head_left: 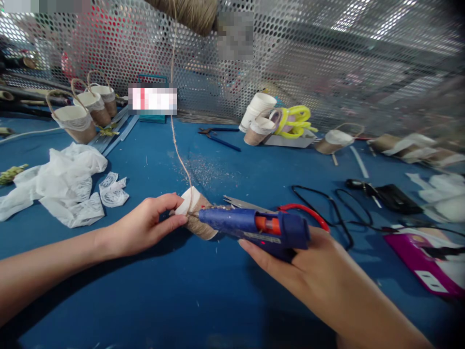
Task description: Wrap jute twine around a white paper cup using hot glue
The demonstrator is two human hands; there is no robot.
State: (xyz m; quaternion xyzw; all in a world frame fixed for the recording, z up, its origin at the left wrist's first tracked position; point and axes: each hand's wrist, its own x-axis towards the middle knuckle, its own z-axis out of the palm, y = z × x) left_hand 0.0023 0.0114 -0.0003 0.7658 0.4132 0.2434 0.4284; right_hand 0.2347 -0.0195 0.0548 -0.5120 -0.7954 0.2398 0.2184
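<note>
My left hand (152,220) pinches a small white paper cup (203,228) that lies tilted, much of its side wrapped in brown twine. From the cup a strand of twine (178,148) runs up to a large spool (192,14) at the top of the view. In my right hand (308,266) is a blue hot glue gun (236,220), its nozzle at the cup's wrapped side, close to my left fingertips. Part of the cup is hidden behind the gun. Scissors with red handles (303,208) lie just beyond the gun.
White lace (69,179) lies at left, below several twine-wrapped cups with handles (78,123). Blue-handled pliers (223,138) rest near the mesh wall (327,63). White cups (257,109) and a yellow coil (296,121) stand at the back. A black cord (327,194) and purple item (414,259) are right.
</note>
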